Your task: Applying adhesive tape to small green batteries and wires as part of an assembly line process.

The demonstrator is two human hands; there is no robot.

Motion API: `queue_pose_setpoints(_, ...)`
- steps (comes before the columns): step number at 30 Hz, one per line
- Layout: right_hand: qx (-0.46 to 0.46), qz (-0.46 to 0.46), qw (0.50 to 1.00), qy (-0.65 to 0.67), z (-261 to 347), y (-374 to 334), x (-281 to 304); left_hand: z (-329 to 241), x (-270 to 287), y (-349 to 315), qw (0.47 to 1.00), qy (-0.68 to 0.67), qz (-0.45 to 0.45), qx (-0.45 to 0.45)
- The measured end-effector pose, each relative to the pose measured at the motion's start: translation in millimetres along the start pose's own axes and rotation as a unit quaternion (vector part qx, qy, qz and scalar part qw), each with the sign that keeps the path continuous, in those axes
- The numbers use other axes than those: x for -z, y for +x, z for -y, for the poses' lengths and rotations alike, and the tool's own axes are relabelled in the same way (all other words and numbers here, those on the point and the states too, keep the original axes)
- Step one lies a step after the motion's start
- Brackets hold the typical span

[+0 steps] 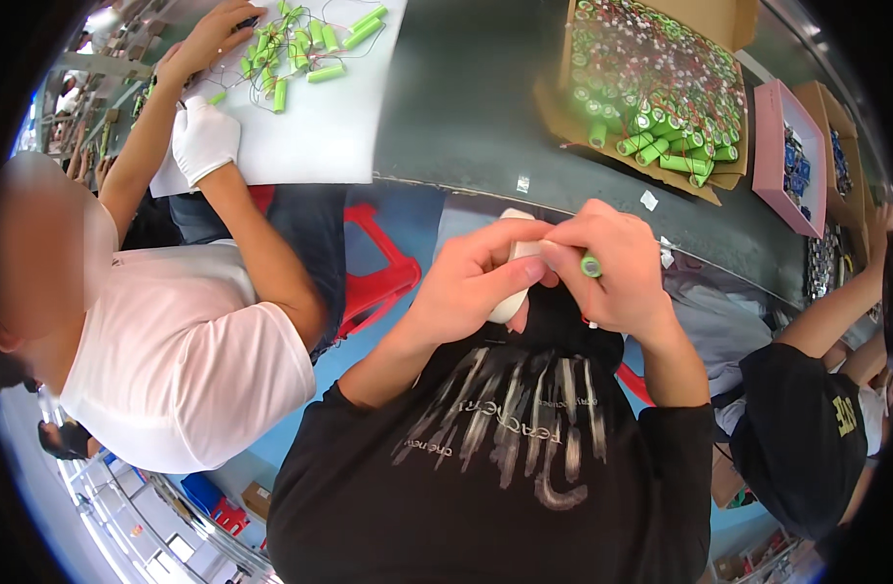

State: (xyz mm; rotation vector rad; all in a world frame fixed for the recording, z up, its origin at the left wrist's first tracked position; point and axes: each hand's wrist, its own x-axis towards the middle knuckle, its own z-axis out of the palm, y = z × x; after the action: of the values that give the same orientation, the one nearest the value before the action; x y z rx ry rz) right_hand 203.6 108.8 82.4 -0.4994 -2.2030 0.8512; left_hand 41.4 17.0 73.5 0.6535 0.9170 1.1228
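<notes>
In front of my chest both hands meet just short of the table edge. My left hand [471, 282] is closed around a white roll [508, 309], which looks like tape or labels and is partly hidden by the fingers. A pale flat piece [526, 250] shows between the fingertips of both hands. My right hand [617, 268] is closed on a green cylindrical battery cell [591, 265], whose end sticks out between the fingers. Below that hand a small red and white wire end [590, 323] shows.
An open cardboard box [695, 182] of green wired cells stands on the dark table [466, 107]. Right of it is a pink box [773, 127] with blue parts. At left, a co-worker with a white glove [205, 141] handles green cells on a white sheet [339, 136]. A red stool [383, 268] stands below.
</notes>
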Motion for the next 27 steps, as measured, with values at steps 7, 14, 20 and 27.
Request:
queue_pose_setpoints(7,-0.109,0.09,0.987,0.081,-1,-5,18,-3,0,-3,0.992,0.111,-0.065,-0.008)
queue_pose_setpoints(14,-0.072,0.151,0.985,0.03,-9,-15,18,-14,-3,6,0.982,0.14,0.036,0.119)
queue_pose_setpoints(20,-0.042,0.161,0.985,-0.046,-9,-16,18,-8,-7,13,0.978,0.166,0.032,0.12)
queue_pose_setpoints(27,-0.068,0.189,0.977,-0.066,-3,-12,20,2,-9,17,0.972,0.212,-0.003,0.098)
